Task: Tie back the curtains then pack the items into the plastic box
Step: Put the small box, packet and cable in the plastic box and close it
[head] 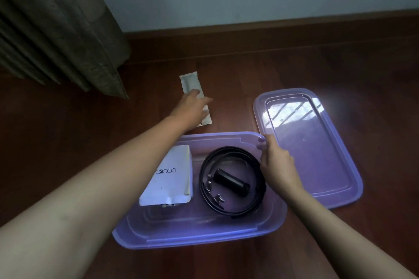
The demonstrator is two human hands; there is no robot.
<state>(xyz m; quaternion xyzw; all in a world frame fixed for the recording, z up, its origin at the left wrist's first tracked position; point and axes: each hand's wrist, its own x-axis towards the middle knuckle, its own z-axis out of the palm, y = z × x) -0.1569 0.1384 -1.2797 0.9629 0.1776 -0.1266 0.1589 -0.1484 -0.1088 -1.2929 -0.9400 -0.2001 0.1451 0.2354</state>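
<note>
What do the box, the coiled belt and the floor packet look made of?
Box: translucent purple plastic, with glossy highlights on the rim. Belt: smooth black, likely leather or imitation, with shiny metal fittings. Packet: matte white, paper or film; cannot tell which.

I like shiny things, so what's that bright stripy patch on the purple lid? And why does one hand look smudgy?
Head view: the patch on the lid is glare, probably a bright window reflected. Head view: the left hand is motion-blurred over the white packet, while the right hand at the plastic box rim looks sharper.
</note>
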